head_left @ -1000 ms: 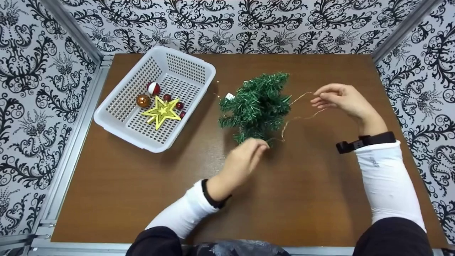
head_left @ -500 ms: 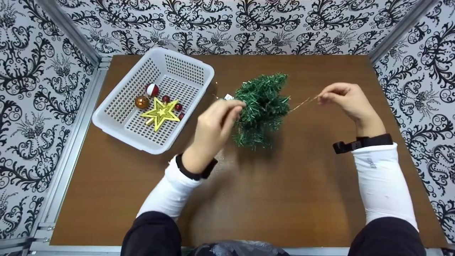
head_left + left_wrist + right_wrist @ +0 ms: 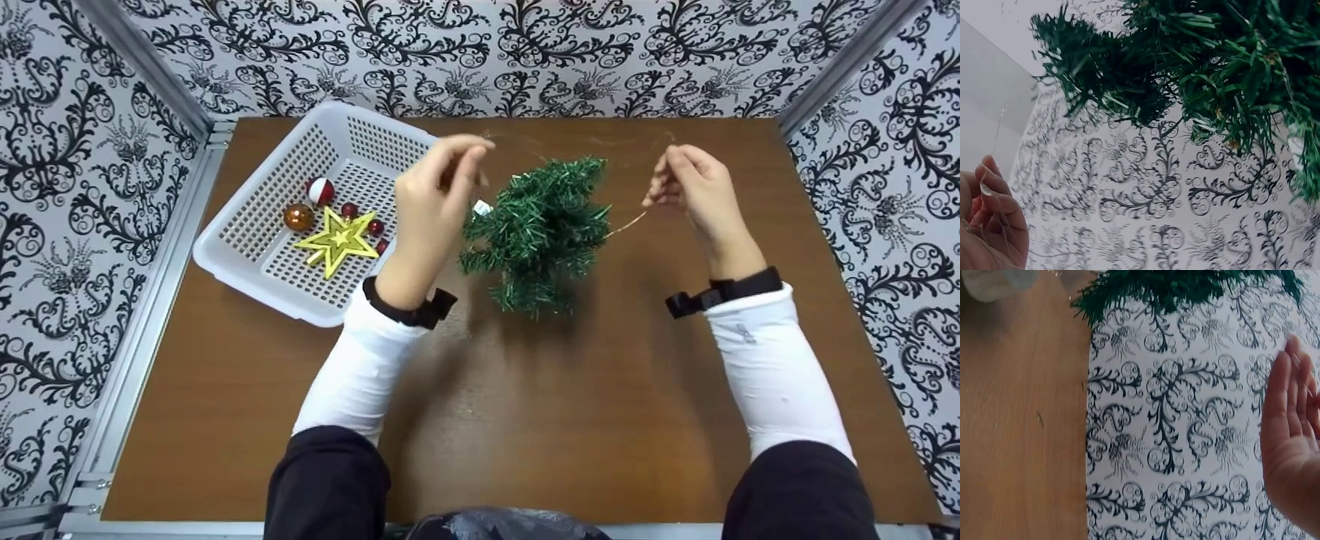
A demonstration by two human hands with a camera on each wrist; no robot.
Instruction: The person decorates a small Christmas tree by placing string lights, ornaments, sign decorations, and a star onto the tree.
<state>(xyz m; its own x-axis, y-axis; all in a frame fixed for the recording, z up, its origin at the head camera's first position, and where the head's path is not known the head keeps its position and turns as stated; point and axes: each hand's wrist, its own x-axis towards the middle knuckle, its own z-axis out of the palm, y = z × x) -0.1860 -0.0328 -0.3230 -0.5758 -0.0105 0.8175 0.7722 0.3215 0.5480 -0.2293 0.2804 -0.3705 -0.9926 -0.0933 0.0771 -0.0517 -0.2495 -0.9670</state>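
- No words or numbers can be read here.
- A small grey mark (image 3: pixel 745 334) sits on the right white sleeve (image 3: pixel 776 375); it is too blurry to read.
- A little white piece (image 3: pixel 482 208) is by the green tree (image 3: pixel 546 229); any writing on it is too small to read.

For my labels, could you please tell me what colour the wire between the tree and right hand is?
Gold, clearest in the head view.

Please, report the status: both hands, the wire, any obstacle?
Left hand and right hand pinch thin wire. Wire reaches green tree in head view. Possible obstacle: white basket near left hand.
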